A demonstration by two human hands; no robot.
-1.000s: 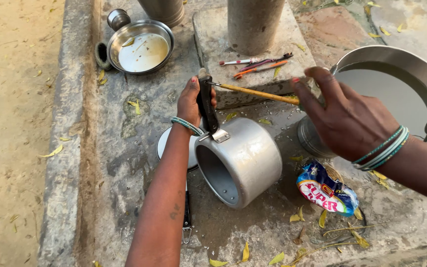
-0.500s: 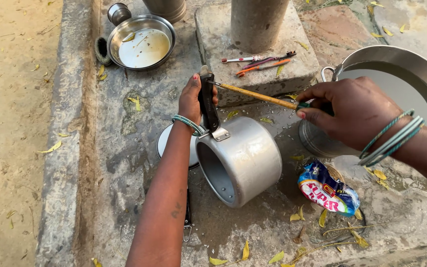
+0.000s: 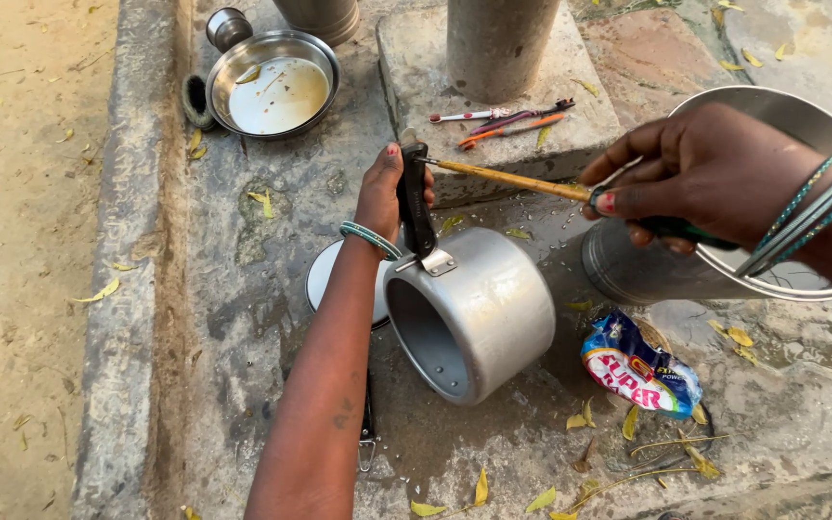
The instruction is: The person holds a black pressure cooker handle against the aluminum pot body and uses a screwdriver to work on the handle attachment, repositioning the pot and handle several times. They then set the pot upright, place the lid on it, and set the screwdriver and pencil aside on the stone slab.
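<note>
Left hand (image 3: 389, 188) wrapped around the black handle (image 3: 416, 207) of an aluminium pressure cooker pot (image 3: 479, 313), fingers clamped on it, thumb on top. Pot tipped on its side on the wet concrete floor (image 3: 243, 289), open mouth turned toward the camera, a round white lid (image 3: 325, 279) flat beneath and behind it. Right hand (image 3: 715, 173) pinched on the dark green grip of a long tool with a yellowish wooden shaft (image 3: 512, 179), fingers closed on it, shaft reaching level to the top of the pot handle. Just under the right hand, a large steel basin (image 3: 772, 111) resting over a smaller steel vessel (image 3: 628, 274). Near the pot's base, a crumpled blue and red detergent packet (image 3: 639, 366). At upper left, a steel bowl (image 3: 276, 82) holding pale liquid, a small steel cup (image 3: 227, 27) beside it. On a raised slab, a few pens or toothbrushes (image 3: 507, 120) before a concrete post (image 3: 498, 43). Yellow leaves scattered about.
</note>
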